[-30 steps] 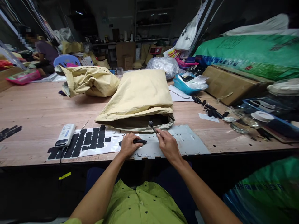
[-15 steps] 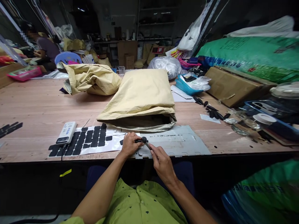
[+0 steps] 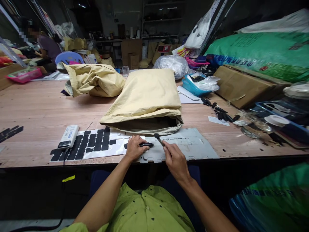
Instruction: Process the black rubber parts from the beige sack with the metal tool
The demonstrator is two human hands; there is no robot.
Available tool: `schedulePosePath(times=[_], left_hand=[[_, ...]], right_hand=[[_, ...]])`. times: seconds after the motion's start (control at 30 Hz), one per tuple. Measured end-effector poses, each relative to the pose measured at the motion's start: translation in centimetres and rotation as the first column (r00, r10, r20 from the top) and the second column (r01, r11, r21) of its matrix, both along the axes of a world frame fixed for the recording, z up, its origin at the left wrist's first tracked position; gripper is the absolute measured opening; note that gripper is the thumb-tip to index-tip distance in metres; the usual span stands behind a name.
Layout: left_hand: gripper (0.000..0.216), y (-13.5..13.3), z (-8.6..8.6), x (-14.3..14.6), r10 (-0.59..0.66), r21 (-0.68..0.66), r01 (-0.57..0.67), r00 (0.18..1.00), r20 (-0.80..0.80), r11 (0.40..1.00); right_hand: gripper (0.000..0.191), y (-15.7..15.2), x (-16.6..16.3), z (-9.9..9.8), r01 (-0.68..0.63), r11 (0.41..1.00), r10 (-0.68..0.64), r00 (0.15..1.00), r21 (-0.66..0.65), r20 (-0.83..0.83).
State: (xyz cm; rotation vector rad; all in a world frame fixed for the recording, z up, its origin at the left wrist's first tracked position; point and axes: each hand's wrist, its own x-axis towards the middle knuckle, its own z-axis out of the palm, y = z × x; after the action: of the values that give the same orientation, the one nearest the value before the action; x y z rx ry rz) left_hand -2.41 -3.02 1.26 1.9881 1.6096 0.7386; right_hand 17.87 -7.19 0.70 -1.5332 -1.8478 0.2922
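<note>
My left hand (image 3: 134,149) is closed around a small black cylindrical piece (image 3: 146,145), whose end points right over a grey board (image 3: 178,149). My right hand (image 3: 175,160) grips the thin handle of a small tool with a round dark head (image 3: 157,136); its exact kind is unclear. The tool's head is up and apart from the black piece. Left of my hands lies a white sheet of black rounded stickers (image 3: 98,141). Just beyond the board, a large tan sack (image 3: 151,96) lies with its dark mouth facing me.
A white device with a display (image 3: 69,137) stands on the sheet's left end. Behind lies a second crumpled sack (image 3: 96,79). To the right are black pieces (image 3: 220,113), a blue basin (image 3: 193,87) and a cardboard box (image 3: 248,85). A person (image 3: 47,48) sits at far left.
My right hand has moved right and lifted the round-headed tool away from the black piece. My left hand keeps its hold in nearly the same place.
</note>
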Motion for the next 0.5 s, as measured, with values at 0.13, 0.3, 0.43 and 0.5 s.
schedulePosePath(times=[0.13,0.3,0.43,0.5], left_hand=[[0.017,-0.1,-0.1,0.0,0.013,0.031,-0.012,1.0,-0.027,0.999],[0.016,-0.1,-0.4,-0.1,-0.002,0.037,0.004,0.999,-0.045,0.999],[0.015,0.1,-0.2,0.0,-0.012,0.055,0.016,0.998,-0.064,0.998],[0.015,-0.4,0.3,0.2,-0.039,0.094,0.047,0.996,-0.077,0.994]], right_hand=[[0.037,4.7,1.4,0.2,0.131,0.991,-0.133,0.96,0.026,0.247],[0.033,7.7,1.9,-1.2,0.175,0.983,-0.181,0.886,0.053,0.427],[0.031,7.6,1.4,-1.7,0.206,0.974,-0.225,0.859,0.092,0.46],[0.03,7.5,1.3,-1.7,0.205,0.975,-0.224,0.858,0.091,0.463]])
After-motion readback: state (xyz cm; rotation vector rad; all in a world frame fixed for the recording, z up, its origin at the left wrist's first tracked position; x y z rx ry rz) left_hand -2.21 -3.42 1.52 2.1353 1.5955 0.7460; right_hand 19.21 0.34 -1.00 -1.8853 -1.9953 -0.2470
